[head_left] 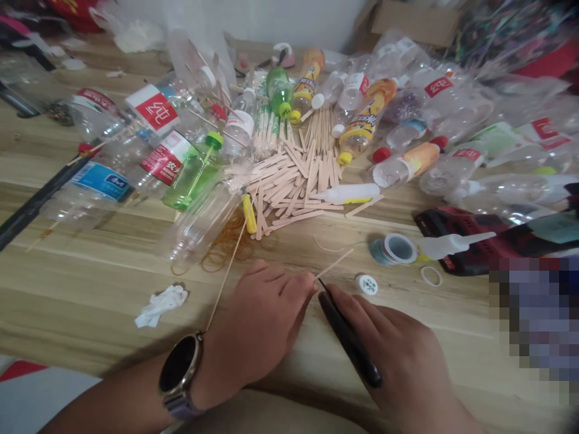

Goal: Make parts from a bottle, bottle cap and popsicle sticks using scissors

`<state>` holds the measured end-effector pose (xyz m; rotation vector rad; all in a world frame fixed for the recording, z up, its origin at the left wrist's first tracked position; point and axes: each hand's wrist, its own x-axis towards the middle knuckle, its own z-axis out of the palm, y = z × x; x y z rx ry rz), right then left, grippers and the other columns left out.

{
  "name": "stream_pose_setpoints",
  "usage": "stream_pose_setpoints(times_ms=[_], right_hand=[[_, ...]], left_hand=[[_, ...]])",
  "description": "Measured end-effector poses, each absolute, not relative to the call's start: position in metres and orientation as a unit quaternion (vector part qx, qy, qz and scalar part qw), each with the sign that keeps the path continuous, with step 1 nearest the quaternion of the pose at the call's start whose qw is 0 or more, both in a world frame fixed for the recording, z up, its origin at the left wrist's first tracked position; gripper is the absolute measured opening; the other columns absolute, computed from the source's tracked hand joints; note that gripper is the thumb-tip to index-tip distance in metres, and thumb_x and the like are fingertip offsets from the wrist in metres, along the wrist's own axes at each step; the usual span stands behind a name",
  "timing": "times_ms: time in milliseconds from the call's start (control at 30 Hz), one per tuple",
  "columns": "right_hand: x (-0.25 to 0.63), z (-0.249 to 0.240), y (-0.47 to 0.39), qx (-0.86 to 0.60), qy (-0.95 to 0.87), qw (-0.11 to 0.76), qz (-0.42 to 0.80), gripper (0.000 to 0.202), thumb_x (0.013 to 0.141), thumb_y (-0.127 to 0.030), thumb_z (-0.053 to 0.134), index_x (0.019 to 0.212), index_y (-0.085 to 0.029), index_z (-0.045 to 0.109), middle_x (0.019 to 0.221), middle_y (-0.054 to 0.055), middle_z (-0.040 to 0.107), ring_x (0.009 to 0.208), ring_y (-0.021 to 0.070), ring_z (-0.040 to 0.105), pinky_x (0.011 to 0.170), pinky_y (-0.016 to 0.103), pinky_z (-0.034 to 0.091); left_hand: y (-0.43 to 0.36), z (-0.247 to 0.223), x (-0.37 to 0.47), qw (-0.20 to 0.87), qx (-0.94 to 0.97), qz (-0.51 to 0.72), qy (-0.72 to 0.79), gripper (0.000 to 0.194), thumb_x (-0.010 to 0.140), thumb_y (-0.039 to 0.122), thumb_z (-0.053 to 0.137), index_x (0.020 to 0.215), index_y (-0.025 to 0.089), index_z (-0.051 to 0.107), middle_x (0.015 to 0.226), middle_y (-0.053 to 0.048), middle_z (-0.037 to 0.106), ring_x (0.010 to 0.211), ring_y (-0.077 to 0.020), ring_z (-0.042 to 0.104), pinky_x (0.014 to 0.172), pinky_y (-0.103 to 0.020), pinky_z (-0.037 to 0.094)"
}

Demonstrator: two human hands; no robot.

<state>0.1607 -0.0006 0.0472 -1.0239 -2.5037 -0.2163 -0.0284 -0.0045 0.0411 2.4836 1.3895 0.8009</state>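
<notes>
My left hand, with a watch on its wrist, is closed around a thin wooden stick. The stick's bare end points up and right past my fingertips. Wrapped round a black-handled knife, my right hand sits just to the right. Its dark, narrow tip meets the stick close to my left fingers. A long bamboo skewer runs up from beside the watch toward the pile of flat craft sticks. My left fingers hide the stick's other end.
Plastic bottles crowd the table's back and left. Near my right hand are a white cap, a wire spool, a glue bottle and a red-black power tool. A crumpled tissue and rubber bands lie left.
</notes>
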Motion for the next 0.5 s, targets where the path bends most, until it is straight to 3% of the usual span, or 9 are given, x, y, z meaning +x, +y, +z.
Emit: stream_pose_setpoints(times_ms=[133, 233, 367, 500], right_hand=[[0.166, 0.060, -0.005, -0.358, -0.911, 0.162, -0.129, 0.036, 0.099, -0.002, 0.025, 0.105, -0.006, 0.060, 0.072, 0.004, 0.068, 0.052, 0.0116, 0.060, 0.047, 0.026, 0.044], [0.175, 0.068, -0.009, -0.324, -0.926, 0.110, -0.157, 0.031, 0.095, -0.001, 0.030, 0.112, -0.004, 0.056, 0.078, 0.006, 0.068, 0.056, 0.0125, 0.059, 0.050, 0.028, 0.042], [0.184, 0.077, -0.014, -0.285, -0.939, 0.056, -0.184, 0.033, 0.092, -0.001, 0.033, 0.115, -0.003, 0.056, 0.080, 0.007, 0.066, 0.059, 0.0146, 0.057, 0.053, 0.030, 0.039], [0.182, 0.080, -0.017, -0.286, -0.934, 0.035, -0.210, 0.035, 0.086, -0.001, 0.036, 0.115, -0.002, 0.057, 0.077, 0.007, 0.064, 0.060, 0.0180, 0.055, 0.056, 0.032, 0.039]], left_hand=[[-0.006, 0.053, -0.030, 0.189, 0.821, 0.250, 0.478, 0.022, 0.103, 0.019, 0.040, 0.099, 0.018, 0.062, 0.082, -0.001, 0.072, 0.074, -0.0186, 0.063, 0.074, -0.035, 0.042], [-0.008, 0.063, -0.030, 0.268, 0.804, 0.223, 0.482, 0.021, 0.101, 0.020, 0.044, 0.090, 0.019, 0.063, 0.078, 0.000, 0.070, 0.070, -0.0172, 0.060, 0.070, -0.032, 0.039], [-0.009, 0.068, -0.030, 0.315, 0.787, 0.221, 0.482, 0.029, 0.100, 0.020, 0.045, 0.074, 0.019, 0.058, 0.069, 0.001, 0.064, 0.065, -0.0152, 0.052, 0.062, -0.029, 0.033], [-0.007, 0.066, -0.030, 0.386, 0.752, 0.201, 0.495, 0.038, 0.103, 0.031, 0.041, 0.069, 0.019, 0.055, 0.066, 0.003, 0.063, 0.063, -0.0128, 0.052, 0.060, -0.028, 0.030]])
